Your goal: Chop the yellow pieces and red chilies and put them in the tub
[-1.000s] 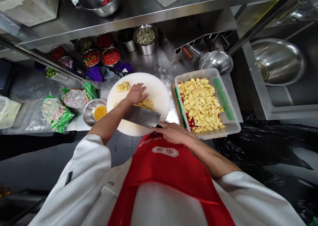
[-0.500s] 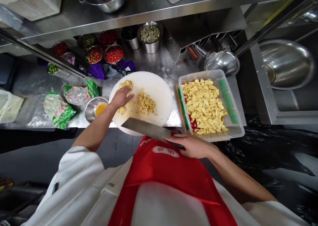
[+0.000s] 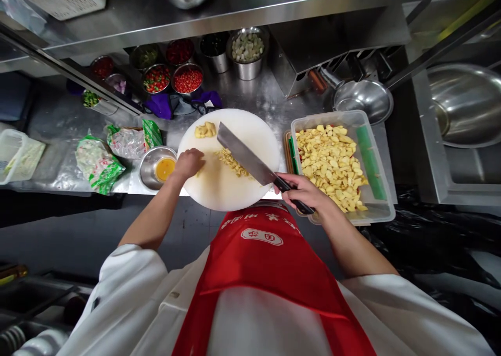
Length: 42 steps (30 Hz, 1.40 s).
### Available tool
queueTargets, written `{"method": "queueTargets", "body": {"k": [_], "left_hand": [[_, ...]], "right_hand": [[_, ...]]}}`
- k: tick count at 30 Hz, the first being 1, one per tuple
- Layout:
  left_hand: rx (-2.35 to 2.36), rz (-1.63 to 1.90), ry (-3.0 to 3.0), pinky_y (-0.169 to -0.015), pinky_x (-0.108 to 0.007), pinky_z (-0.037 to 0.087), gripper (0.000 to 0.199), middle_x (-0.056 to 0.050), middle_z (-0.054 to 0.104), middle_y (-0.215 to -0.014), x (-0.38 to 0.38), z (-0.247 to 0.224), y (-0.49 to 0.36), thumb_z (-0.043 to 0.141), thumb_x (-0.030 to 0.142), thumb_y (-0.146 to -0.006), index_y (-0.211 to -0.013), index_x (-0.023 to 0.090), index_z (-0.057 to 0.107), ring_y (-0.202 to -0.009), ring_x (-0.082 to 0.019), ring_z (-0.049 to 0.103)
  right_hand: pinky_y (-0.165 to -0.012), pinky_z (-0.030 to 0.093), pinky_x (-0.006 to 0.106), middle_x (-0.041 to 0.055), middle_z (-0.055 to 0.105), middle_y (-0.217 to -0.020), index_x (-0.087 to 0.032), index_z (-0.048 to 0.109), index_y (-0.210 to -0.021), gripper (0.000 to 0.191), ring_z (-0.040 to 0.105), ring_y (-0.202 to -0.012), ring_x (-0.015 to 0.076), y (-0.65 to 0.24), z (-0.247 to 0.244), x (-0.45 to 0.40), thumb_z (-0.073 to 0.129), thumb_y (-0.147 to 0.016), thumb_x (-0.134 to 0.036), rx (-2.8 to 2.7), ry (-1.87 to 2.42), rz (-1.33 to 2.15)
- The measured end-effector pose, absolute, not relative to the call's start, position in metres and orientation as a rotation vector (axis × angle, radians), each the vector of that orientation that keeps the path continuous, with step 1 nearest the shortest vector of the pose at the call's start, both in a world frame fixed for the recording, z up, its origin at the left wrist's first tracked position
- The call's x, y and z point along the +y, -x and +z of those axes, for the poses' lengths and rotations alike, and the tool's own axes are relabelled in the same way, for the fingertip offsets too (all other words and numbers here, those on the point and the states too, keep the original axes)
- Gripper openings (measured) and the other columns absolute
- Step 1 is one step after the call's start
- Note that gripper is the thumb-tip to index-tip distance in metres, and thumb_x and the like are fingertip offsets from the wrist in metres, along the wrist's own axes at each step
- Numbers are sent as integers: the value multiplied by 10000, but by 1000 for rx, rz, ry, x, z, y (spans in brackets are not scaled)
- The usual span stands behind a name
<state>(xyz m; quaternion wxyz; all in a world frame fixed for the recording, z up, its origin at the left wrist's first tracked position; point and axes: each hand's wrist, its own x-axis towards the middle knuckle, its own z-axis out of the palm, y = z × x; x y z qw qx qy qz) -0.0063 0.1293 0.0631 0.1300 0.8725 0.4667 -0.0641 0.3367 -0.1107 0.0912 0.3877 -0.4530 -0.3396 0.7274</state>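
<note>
My right hand (image 3: 299, 191) grips the black handle of a cleaver (image 3: 246, 155). The broad blade slants up and left over the round white cutting board (image 3: 219, 191), beside sliced ginger (image 3: 233, 163) that it partly covers. At the board's left edge my left hand (image 3: 190, 163) is closed, fingers curled down on a piece of ginger that is mostly hidden; only a bit of yellow shows by the fingertips. Another knob of ginger (image 3: 205, 130) lies near the board's upper left edge, apart from both hands.
Right of the board stands a clear plastic tub (image 3: 385, 189) heaped with ginger slices (image 3: 329, 163). On the left are a steel bowl (image 3: 146, 176) with yellow liquid and green-and-white bags (image 3: 97, 163). Several steel pots (image 3: 248, 69) of cut vegetables line the back under a steel shelf (image 3: 235, 16).
The cleaver has risen from the board's front edge and swung to point up across the sliced ginger. My left hand has moved down from the upper knob, its fingers now curled.
</note>
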Motion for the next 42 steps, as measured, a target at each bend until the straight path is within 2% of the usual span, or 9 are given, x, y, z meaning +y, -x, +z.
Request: {"method": "queueTargets", "body": {"k": [5,12,16,19,22,27,34,42], "left_hand": [[1305,-382,-2743,-878,-498,451,244,-180,670,-1036,113,54,-7,488,199,-838,-893,162,724,-1055,-359,576],[1305,-536,-2726,-871,-482,444,274,-183,704,-926,113,53,-20,448,184,-848,-867,154,719,-952,-327,641],[1316,-125,-2596,-919,-461,481,283,-154,695,-978,107,41,-26,439,272,-900,-931,176,703,-1007,-306,634],[1329,331,-2457,-1043,-436,467,368,-162,653,-1166,113,23,-36,431,379,-943,-1127,149,652,-1165,-285,585],[1274,484,-2362,-1156,-439,387,509,-162,560,-1385,126,4,-51,401,484,-971,-1314,142,556,-1337,-270,489],[980,275,-2497,-1230,-533,225,573,-103,455,-1525,140,-8,-78,446,562,-949,-1391,207,528,-1479,-306,312],[633,201,-2559,-1240,-470,246,548,-85,529,-1465,126,-3,-88,546,583,-899,-1296,211,607,-1436,-266,397],[548,167,-2545,-1243,-458,254,574,-76,527,-1469,84,-1,-88,584,561,-892,-1346,210,570,-1436,-260,396]], "right_hand": [[-370,417,231,-7,639,-876,-211,517,-1345,679,530,-466,92,-338,96,-124,670,-683,-204,-680,1176,1663],[-379,410,243,16,646,-915,-227,522,-1254,563,535,-486,104,-337,72,-185,656,-707,-229,-460,1280,1514],[-403,435,245,49,668,-1039,-249,527,-1233,527,563,-539,112,-316,61,-227,625,-716,-237,-316,1332,1521],[-445,470,254,45,676,-1058,-257,515,-1244,569,580,-556,114,-293,52,-249,630,-689,-205,-186,1350,1540],[-438,461,248,11,677,-959,-256,511,-1213,548,563,-531,109,-273,42,-261,635,-683,-194,-80,1328,1503],[-399,386,208,-78,604,-678,-264,460,-1062,436,468,-424,80,-242,24,-264,723,-715,-281,45,1333,1475],[-395,348,198,-114,533,-576,-271,405,-969,470,433,-410,79,-222,26,-252,780,-689,-310,89,1311,1416],[-389,336,199,-111,538,-576,-277,413,-1034,494,418,-414,83,-215,33,-264,769,-692,-269,65,1328,1451]]}}
